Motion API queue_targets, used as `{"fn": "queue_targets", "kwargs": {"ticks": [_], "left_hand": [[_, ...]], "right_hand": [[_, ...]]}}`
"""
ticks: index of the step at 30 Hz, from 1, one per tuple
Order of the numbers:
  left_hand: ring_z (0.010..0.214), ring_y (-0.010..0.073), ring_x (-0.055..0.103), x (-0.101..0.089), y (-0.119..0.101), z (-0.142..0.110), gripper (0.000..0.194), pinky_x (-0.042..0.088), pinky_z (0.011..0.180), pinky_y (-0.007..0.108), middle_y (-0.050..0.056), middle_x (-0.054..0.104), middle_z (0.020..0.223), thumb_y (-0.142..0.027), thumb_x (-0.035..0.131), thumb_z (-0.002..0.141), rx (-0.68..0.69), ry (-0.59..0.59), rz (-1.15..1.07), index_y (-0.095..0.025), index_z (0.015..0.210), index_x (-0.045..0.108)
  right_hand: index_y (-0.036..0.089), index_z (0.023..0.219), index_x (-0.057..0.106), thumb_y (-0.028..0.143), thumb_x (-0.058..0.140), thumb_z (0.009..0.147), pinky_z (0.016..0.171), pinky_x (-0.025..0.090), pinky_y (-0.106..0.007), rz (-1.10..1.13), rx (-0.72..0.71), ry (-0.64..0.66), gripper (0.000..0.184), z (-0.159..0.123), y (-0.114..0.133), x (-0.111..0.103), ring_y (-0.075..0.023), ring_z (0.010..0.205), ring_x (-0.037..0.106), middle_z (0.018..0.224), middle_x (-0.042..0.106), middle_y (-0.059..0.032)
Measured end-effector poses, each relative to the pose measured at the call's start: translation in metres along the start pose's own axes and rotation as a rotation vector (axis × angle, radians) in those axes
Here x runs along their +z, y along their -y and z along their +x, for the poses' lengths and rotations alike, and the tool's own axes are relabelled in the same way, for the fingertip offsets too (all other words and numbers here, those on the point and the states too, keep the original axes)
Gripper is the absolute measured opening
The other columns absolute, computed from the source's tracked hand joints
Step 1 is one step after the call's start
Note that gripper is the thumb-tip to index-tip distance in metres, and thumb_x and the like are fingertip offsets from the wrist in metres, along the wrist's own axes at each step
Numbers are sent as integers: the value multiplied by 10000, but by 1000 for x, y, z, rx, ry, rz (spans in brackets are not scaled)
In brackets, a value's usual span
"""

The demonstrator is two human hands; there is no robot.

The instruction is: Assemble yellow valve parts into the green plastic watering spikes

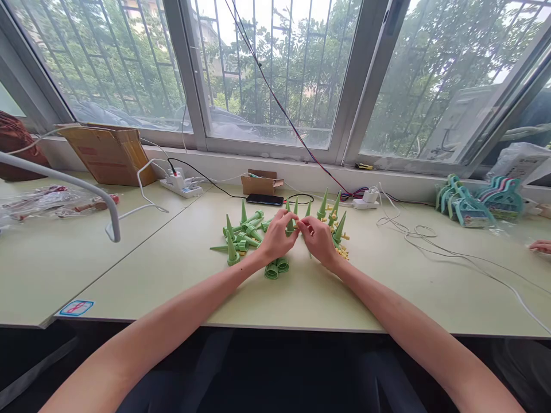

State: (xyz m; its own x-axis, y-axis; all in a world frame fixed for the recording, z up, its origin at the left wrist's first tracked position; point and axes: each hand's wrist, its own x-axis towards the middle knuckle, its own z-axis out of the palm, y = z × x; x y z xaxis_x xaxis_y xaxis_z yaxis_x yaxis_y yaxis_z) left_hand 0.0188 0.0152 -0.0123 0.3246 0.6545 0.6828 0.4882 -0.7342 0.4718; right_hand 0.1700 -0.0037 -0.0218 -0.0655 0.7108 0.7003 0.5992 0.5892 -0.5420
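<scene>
Pale tabletop (172, 287), barred windows (275, 74) behind. Between loose green spikes (232, 252) and yellow bits (343, 252), my left hand (278, 236) grips a green cone (290, 225); my right hand (317, 236) pinches its fingertips close beside it, on what I can't tell. I judge I'm fitting a small part; next calls for steadying the cone and pressing squarely.

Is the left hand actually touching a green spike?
Touching. The head view shows the left hand gripping a green spike between thumb and fingers.
</scene>
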Motion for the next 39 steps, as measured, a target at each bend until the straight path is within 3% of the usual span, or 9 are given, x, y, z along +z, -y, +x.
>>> {"fn": "queue_targets", "kwargs": {"ticks": [14,27,39], "left_hand": [[829,153,571,-1,-1,-1,175,501,680,267,51,551,1029,-186,605,823,8,-7,22,-202,997,599],[784,138,571,-2,-2,0,178,499,678,264,59,549,1069,-176,599,823,-25,-40,51,-202,998,606],[754,129,560,-1,-1,0,163,489,653,254,52,545,1032,-170,596,820,-16,-38,40,-197,980,605]], "right_hand": [[185,714,593,459,432,981,606,372,-264,-64,-30,-12,415,0,0,-2,-139,599,497,669,594,-22],[179,959,599,410,465,957,590,438,-260,21,-25,12,267,-2,0,1,-137,619,561,865,661,-58],[187,882,622,424,426,980,611,433,-260,3,-13,16,323,-2,-1,0,-149,667,555,827,645,-50]]}}
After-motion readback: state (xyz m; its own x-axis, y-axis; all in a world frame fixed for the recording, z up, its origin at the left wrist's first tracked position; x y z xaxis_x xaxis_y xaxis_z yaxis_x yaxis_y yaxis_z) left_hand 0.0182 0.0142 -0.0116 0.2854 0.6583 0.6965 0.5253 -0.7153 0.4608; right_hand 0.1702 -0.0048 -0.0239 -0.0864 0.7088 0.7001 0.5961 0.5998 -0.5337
